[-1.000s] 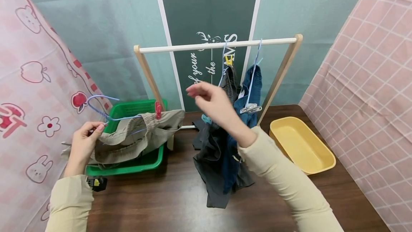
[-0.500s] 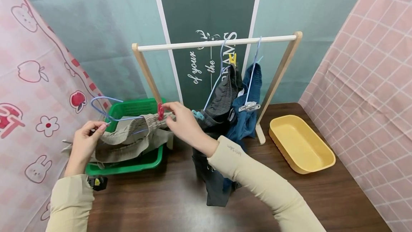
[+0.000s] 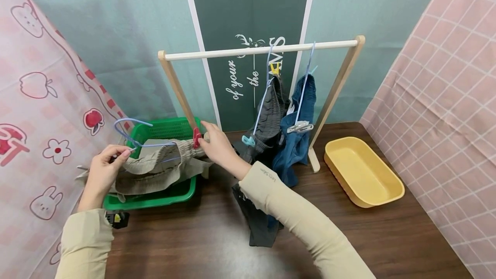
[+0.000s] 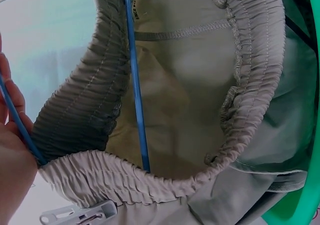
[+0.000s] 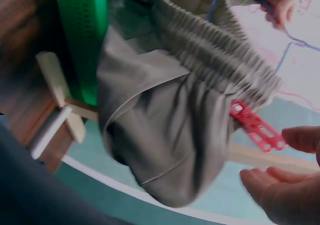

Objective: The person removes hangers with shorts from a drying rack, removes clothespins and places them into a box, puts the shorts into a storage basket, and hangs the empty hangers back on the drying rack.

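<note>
My left hand (image 3: 101, 173) pinches a blue wire hanger (image 3: 156, 144) near the base of its hook. Beige-grey elastic-waist pants (image 3: 155, 178) hang from it, the waistband spread wide. A red clothespin (image 3: 197, 138) grips one side of the waistband; a grey clothespin (image 4: 82, 214) shows at the other in the left wrist view. Beside the red clothespin is my right hand (image 3: 221, 147). In the right wrist view its thumb and fingers stand apart around the clothespin's free end. The pants partly cover a green basket (image 3: 155, 205).
A rack with a white bar (image 3: 232, 53) stands behind. On it hang dark grey pants (image 3: 267, 119) and blue jeans (image 3: 302, 119), both on blue hangers with clothespins. A yellow bin (image 3: 360, 171) sits at right. Patterned cloths bound both sides.
My right hand has come from in front of the hanging pants, left and down to the red clothespin. The left hand and hanger have shifted slightly right.
</note>
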A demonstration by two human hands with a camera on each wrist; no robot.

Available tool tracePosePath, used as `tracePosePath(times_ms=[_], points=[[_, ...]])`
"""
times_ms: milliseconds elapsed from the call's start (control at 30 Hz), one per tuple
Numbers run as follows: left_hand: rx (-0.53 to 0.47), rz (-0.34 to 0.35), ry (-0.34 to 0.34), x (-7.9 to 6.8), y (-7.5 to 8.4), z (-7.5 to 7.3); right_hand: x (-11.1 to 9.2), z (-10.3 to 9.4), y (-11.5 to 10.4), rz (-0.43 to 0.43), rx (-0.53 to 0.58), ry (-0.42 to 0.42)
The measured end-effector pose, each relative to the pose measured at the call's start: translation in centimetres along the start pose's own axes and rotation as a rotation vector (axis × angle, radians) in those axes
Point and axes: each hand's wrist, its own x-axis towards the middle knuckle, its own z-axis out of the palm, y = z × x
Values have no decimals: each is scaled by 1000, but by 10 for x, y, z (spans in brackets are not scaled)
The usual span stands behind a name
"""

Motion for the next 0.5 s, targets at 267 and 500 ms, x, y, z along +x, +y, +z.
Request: tracePosePath(times_ms=[267,500], points=[[32,-9,-20,3,-3,1,6,4,13,-38,107,12],[123,14,-7,1,-2,3,5,5,14,3,184,51]])
